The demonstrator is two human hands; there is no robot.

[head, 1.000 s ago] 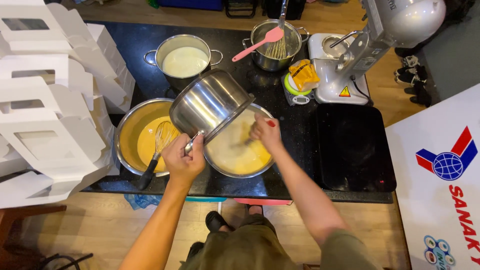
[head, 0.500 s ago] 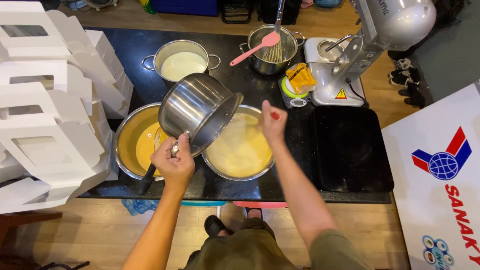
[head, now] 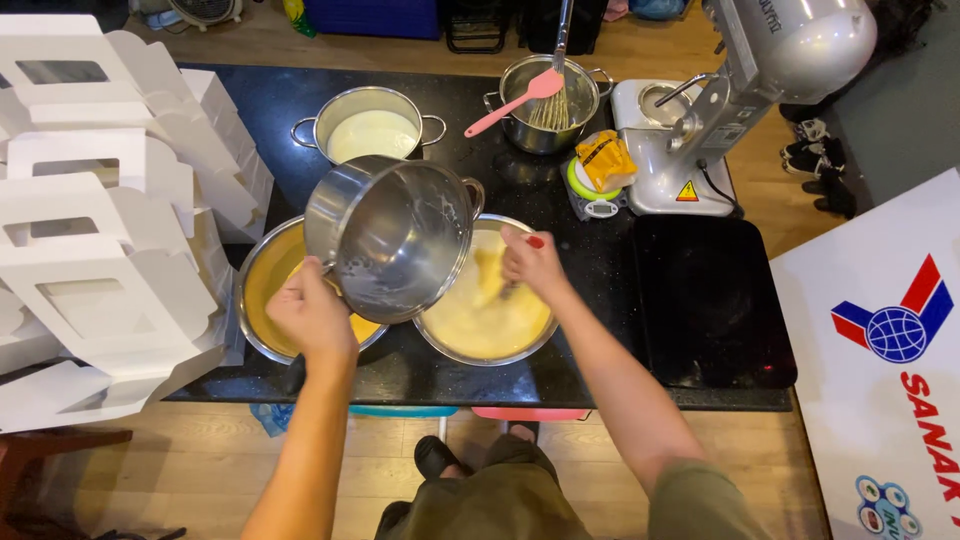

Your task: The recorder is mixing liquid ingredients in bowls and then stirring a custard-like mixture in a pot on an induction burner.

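Head view: left hand (head: 312,318), fist closed on handle, held tilted steel pot (head: 392,238) at frame centre, mouth toward camera, above 2 bowls. Right hand (head: 532,262) gripped a red-tipped utensil (head: 534,242) in pale batter bowl (head: 490,318), centre-right; orange batter bowl (head: 262,290) sat left.

Utensil (head: 512,288) mostly hidden by right hand (head: 535,263), printed board (head: 890,350) cropped

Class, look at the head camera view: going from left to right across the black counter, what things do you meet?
White folded boxes → bowl of orange batter → tilted steel pot in the left hand → bowl of pale batter under the right hand → stand mixer.
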